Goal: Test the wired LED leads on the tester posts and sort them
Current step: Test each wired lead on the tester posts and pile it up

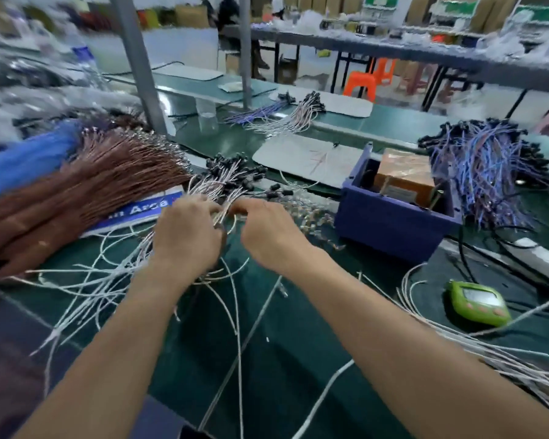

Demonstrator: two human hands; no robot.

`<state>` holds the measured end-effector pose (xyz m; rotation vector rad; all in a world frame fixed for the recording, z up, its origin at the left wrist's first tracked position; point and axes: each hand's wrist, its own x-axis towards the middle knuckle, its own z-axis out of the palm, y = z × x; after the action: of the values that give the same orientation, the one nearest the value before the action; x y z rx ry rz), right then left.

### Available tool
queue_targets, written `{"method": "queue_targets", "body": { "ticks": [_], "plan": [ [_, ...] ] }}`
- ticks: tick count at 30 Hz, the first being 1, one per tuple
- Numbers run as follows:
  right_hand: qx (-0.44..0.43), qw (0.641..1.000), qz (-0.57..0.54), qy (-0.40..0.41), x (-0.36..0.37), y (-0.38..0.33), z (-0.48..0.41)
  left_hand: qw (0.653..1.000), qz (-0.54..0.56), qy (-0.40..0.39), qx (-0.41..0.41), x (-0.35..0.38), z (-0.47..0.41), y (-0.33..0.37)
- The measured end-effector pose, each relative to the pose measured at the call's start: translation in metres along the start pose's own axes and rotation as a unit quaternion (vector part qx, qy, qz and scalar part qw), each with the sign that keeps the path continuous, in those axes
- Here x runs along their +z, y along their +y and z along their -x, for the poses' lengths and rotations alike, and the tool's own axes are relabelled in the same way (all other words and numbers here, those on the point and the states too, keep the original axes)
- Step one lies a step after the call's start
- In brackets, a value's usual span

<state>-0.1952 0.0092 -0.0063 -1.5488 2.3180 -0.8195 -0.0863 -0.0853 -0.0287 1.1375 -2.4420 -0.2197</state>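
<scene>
A loose bundle of white wired LED leads [222, 182] with black heads lies on the green bench mat [282, 343], fanning toward me. My left hand [187, 236] grips a bunch of these leads, fingers curled round them. My right hand [267, 229] pinches leads right beside it, fingertips hidden among the wires. A blue bin [390, 223] holding an orange-brown tester box [404, 175] stands to the right of my hands. Its posts are not clear in this blurred frame.
A thick brown wire bundle [86, 191] and blue wires [29, 156] lie at left. A purple-blue lead heap [485, 172] sits at right, more white leads [504, 359] near the right edge, a green timer [477, 302] beside them. A grey post [140, 64] stands behind.
</scene>
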Motion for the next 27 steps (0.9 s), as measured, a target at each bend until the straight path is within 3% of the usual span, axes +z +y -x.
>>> {"method": "queue_targets", "body": {
  "ticks": [3, 6, 11, 15, 20, 27],
  "plan": [
    [-0.031, 0.995, 0.064, -0.073, 0.026, -0.019, -0.032, 0.994, -0.063, -0.080, -0.024, 0.004, -0.004, -0.039],
    [-0.049, 0.985, 0.111, -0.120, 0.047, -0.027, -0.054, 0.991, -0.053, -0.121, -0.020, 0.014, 0.002, -0.058],
    [-0.062, 0.978, 0.170, -0.106, 0.060, -0.032, -0.076, 0.999, 0.019, -0.042, -0.022, 0.023, 0.012, -0.067],
    [-0.013, 0.992, 0.123, 0.002, 0.055, -0.026, -0.103, 0.999, 0.032, 0.013, -0.023, 0.032, 0.015, -0.068],
    [-0.044, 0.980, 0.174, -0.086, 0.059, -0.023, -0.127, 0.996, 0.075, 0.056, -0.003, 0.033, 0.015, -0.065],
    [-0.088, 0.977, 0.130, 0.141, 0.048, -0.019, -0.129, 0.980, 0.150, 0.127, -0.019, 0.024, 0.022, -0.062]
  ]
}}
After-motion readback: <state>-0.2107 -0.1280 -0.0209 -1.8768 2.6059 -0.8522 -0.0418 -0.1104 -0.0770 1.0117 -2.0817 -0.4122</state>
